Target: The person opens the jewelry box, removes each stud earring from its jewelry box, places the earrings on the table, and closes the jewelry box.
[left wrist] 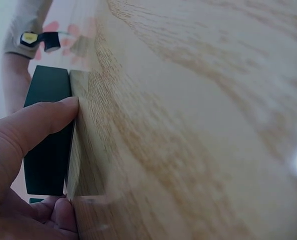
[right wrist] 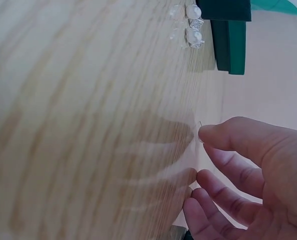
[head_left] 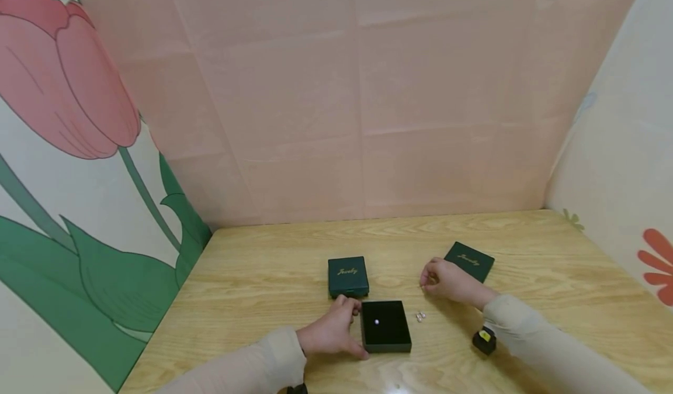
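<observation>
A dark green jewelry box base (head_left: 387,348) with a black pad lies in front of me, and one pearl earring (head_left: 377,322) shows on the pad. My left hand (head_left: 336,329) holds the box by its left side, thumb at the near corner and fingers at the far one. In the left wrist view the thumb (left wrist: 51,117) presses on the box wall (left wrist: 47,150). To the right of the box lie several small pearl and sparkling earrings (right wrist: 194,30). My right hand (head_left: 447,280) pinches a tiny thin shiny piece (right wrist: 200,125), mostly hidden by the thumb, close above the table.
A closed green jewelry box (head_left: 348,276) stands behind the open one. Beyond my right hand lies a flat green lid (head_left: 470,261) with gold lettering, partly covered by the hand. The wooden table (head_left: 263,265) meets a pink cloth wall (head_left: 294,195) at the back.
</observation>
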### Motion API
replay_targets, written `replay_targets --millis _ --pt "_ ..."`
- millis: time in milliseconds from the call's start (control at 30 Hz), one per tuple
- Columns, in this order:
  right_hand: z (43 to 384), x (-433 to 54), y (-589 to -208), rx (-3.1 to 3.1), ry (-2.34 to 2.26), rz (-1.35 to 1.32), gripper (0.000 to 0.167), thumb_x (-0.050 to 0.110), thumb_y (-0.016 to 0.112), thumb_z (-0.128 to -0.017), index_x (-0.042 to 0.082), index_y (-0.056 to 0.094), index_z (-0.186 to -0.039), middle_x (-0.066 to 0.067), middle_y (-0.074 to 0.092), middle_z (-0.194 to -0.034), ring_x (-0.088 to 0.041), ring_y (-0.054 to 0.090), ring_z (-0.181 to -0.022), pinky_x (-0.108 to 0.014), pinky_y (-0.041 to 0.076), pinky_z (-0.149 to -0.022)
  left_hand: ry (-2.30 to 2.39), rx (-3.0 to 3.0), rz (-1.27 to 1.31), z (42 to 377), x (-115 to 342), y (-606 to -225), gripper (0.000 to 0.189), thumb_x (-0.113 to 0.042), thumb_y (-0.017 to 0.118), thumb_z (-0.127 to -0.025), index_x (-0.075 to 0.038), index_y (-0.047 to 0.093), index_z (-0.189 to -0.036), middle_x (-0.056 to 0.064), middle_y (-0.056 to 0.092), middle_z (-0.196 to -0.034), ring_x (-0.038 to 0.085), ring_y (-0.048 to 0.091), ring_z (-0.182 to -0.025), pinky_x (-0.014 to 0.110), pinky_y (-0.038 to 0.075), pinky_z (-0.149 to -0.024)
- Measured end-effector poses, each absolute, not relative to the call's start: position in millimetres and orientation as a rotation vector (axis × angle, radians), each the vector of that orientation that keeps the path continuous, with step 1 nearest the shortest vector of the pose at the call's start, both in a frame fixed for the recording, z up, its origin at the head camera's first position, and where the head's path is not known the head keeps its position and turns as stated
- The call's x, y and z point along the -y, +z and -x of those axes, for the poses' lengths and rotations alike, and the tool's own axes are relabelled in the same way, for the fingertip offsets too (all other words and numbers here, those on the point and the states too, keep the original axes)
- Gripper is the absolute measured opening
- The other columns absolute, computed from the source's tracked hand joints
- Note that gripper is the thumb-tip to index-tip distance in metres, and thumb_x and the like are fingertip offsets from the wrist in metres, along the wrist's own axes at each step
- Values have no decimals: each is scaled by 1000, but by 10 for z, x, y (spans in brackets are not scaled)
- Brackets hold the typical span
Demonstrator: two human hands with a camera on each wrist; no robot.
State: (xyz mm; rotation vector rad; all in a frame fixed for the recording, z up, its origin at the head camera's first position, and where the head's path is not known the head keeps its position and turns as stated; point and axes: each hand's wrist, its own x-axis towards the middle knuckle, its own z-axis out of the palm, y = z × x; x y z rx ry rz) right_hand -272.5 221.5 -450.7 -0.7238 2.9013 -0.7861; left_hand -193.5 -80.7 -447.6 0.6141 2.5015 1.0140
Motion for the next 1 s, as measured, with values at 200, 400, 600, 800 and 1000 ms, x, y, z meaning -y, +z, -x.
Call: replay_targets --millis 200,400,600,800,1000 --pt "2729 -2206 -4507 -2903 -791 718 14 6 74 -81 13 63 -79 -1 54 -88 -15 48 -78 -31 43 -71 1019 -2503 -606 1926 803 -4469 74 -17 89 -66 -5 48 -126 3 40 -112 13 45 -101 25 44 -87" --pt "2743 -2165 -4450 -2871 -853 686 9 6 70 -83 11 63 -85 0 60 -87 -16 55 -82 -35 48 -73 1019 -2504 -601 1920 810 -4466 73 -16 89 -66 -5 48 -126 3 40 -111 13 45 -101 24 44 -86" --pt "2668 -1994 -4225 -2837 -978 704 11 10 66 -89 7 62 -99 -6 64 -102 -30 61 -100 -49 50 -86 1017 -2507 -608 1926 829 -4485 74 -18 89 -66 -5 48 -126 2 40 -110 12 45 -100 24 44 -86" --pt "2464 -1734 -4091 -2773 -1037 884 27 22 68 -91 12 60 -115 -8 61 -119 -34 58 -112 -55 46 -93 1012 -2505 -611 1938 832 -4494 74 -20 89 -66 -5 48 -126 3 40 -109 13 45 -99 25 44 -86" --pt "2233 -1510 -4133 -2691 -908 1110 39 25 68 -90 13 57 -126 -4 56 -130 -30 53 -122 -51 43 -99 993 -2515 -635 1946 813 -4499 74 -21 89 -66 -4 48 -125 3 41 -109 13 45 -100 24 44 -87"
